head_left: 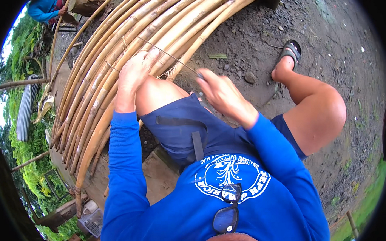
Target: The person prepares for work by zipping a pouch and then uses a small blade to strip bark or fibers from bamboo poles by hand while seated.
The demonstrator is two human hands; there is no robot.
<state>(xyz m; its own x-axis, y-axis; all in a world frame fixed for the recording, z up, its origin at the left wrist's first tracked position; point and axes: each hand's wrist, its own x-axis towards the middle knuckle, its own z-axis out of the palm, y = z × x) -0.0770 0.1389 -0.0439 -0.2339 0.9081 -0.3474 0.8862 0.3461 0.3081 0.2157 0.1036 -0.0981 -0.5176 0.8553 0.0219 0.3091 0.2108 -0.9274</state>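
Note:
My left hand point(132, 77) lies beside my raised knee, its fingers curled over the near edge of a row of long bamboo poles point(104, 88). My right hand point(222, 93) is closed in front of my lap, slightly blurred. From its fingers a thin, dark, straight strand point(172, 56) runs up and left, past the left fingertips, onto the poles. Whether this is a cord, a wire or a slim rod I cannot tell. Small frayed fibres point(124, 42) stick out of a tie across the poles. The left fingertips are partly hidden.
A person in a blue top point(45, 8) sits at the far left beside a cut log point(88, 2). Dark gravelly ground point(256, 50) spreads to the right, under my sandalled foot point(288, 53). A corrugated sheet point(26, 109) stands by greenery at the left. Sunglasses point(228, 208) hang on my blue shirt.

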